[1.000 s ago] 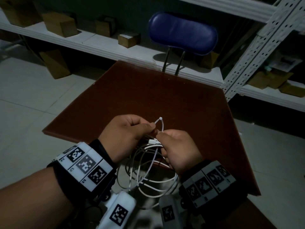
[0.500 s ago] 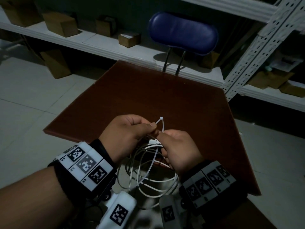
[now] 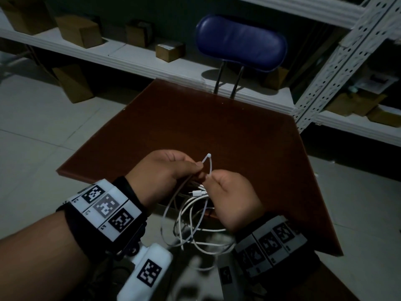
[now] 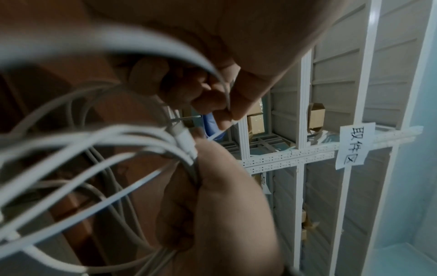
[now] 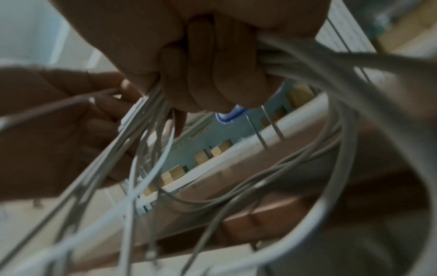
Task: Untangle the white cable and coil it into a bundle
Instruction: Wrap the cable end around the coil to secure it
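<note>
Fingers [image 3: 196,168] of both hands stay pinched on white cable [image 3: 191,216] above table [image 3: 217,131]; nothing changed, coiling stalled.

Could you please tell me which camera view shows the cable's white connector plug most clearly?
The left wrist view: the connector plug is close and sharp, beside the right hand. The head view shows it small; the right wrist view blurs it.
</note>
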Demonstrator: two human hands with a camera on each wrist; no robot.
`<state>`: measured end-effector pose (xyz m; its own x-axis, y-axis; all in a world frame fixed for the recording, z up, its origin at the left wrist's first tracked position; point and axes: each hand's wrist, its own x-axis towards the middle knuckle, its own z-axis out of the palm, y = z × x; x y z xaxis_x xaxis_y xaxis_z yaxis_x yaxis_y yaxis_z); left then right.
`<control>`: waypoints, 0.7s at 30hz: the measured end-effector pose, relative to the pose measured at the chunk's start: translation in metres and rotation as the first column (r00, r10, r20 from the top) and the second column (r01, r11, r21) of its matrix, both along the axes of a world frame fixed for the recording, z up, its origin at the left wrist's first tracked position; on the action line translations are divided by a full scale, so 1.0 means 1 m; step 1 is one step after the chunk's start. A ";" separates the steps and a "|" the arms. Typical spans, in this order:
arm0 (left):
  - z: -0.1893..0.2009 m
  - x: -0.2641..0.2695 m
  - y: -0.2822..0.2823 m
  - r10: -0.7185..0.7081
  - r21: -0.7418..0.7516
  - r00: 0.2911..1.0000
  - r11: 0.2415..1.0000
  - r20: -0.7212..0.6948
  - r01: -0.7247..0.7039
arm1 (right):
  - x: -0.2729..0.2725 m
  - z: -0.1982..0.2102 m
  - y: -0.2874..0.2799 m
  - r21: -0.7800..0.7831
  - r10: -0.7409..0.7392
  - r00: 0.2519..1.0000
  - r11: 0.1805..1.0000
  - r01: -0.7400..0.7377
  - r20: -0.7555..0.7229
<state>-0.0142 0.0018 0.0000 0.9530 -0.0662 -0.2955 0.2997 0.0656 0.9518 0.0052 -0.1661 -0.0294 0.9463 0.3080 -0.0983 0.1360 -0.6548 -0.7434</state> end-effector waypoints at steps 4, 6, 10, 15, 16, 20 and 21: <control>0.004 0.001 0.003 -0.042 -0.031 0.997 0.999 -0.066 0.040 | -0.003 0.006 -0.002 -0.194 0.073 0.994 0.979 -0.057 0.076; 0.004 0.002 0.004 -0.037 -0.040 0.995 0.999 -0.089 0.034 | -0.003 0.010 -0.002 -0.247 0.104 0.991 0.966 -0.080 0.085; 0.003 0.003 0.004 -0.028 -0.060 0.997 0.998 -0.079 0.023 | -0.004 0.012 0.000 -0.328 0.132 0.987 0.940 -0.096 0.090; 0.003 0.000 0.003 -0.048 -0.052 0.999 0.998 -0.010 0.047 | -0.003 0.009 0.000 -0.388 0.143 0.986 0.916 -0.102 0.081; 0.004 -0.001 0.003 -0.025 -0.040 1.000 0.999 0.014 0.025 | -0.003 0.009 0.000 -0.392 0.142 0.987 0.914 -0.100 0.079; 0.002 0.001 0.007 -0.025 0.032 0.997 0.999 0.080 0.022 | -0.004 0.011 0.001 -0.423 0.173 0.980 0.899 -0.114 0.104; 0.003 0.001 0.008 -0.030 0.010 0.998 1.000 0.062 0.029 | -0.005 0.012 0.002 -0.436 0.187 0.976 0.892 -0.122 0.109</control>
